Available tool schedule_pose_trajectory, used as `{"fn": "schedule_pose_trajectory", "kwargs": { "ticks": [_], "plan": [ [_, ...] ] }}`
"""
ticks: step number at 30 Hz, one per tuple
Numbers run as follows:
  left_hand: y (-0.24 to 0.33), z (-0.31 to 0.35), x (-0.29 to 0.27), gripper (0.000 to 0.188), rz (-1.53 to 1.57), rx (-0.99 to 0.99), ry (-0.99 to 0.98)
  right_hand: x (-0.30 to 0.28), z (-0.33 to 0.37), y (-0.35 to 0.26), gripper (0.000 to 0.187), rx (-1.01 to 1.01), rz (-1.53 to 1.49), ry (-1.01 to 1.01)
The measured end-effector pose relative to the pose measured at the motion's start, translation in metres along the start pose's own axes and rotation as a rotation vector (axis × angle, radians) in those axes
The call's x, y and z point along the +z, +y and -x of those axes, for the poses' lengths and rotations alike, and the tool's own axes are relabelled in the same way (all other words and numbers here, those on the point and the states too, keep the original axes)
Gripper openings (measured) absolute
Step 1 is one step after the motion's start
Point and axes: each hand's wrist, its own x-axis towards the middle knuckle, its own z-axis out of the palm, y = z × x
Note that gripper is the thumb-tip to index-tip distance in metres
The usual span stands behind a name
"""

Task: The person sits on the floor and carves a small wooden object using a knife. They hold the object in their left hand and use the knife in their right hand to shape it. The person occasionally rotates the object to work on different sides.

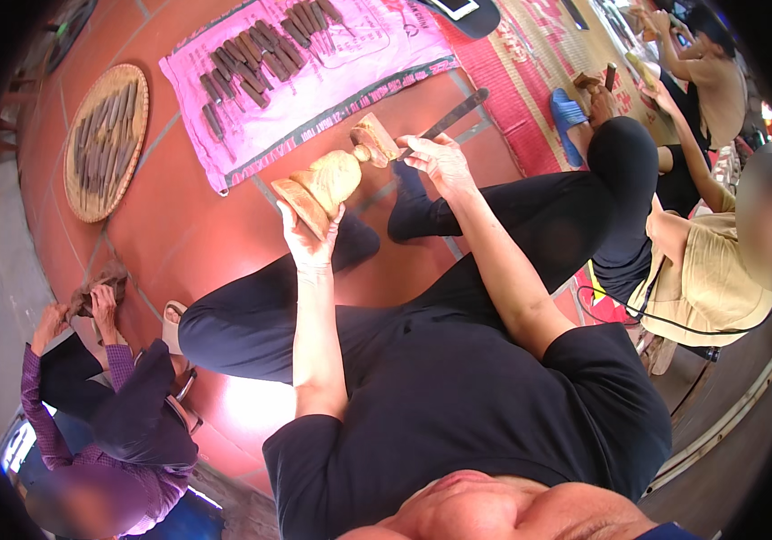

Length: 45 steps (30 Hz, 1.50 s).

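My left hand [310, 236] grips the near end of a pale carved wooden piece [334, 177], which tilts up and away to the right. It has a flat block at each end, a rounded middle and a narrow neck. My right hand [440, 166] is closed around a long, dark, flat hand tool [458, 112] beside the piece's far block. One end of the tool points up to the right; its other end lies by the wood, partly hidden by my fingers. Whether it is a file or a chisel I cannot tell.
Several dark-handled tools [255, 61] lie on a pink printed cloth [341, 85] ahead. A round woven tray [140, 135] at the left holds more. A person in purple sleeves [48, 405] works at the lower left. People sit at the right near a blue sandal [568, 121] and red mat [514, 99].
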Motion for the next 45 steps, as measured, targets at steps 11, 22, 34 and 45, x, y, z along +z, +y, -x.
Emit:
{"fn": "schedule_pose_trajectory", "kwargs": {
  "ticks": [11,22,34,45],
  "plan": [
    [-0.001,-0.006,-0.012,0.05,0.002,0.012,0.105,-0.004,0.0,-0.025,0.006,-0.211,0.019,-0.031],
    [-0.004,-0.006,-0.01,0.059,-0.019,-0.081,-0.029,0.015,0.019,-0.065,0.008,-0.377,0.171,-0.127],
    [0.007,-0.002,-0.009,0.076,-0.231,-0.056,-0.091,0.029,0.032,-0.059,0.01,-0.339,0.197,-0.188],
    [0.027,-0.008,-0.032,0.086,-0.379,-0.057,-0.101,0.076,0.044,-0.063,0.013,-0.238,0.541,-0.449]
  ]
}}
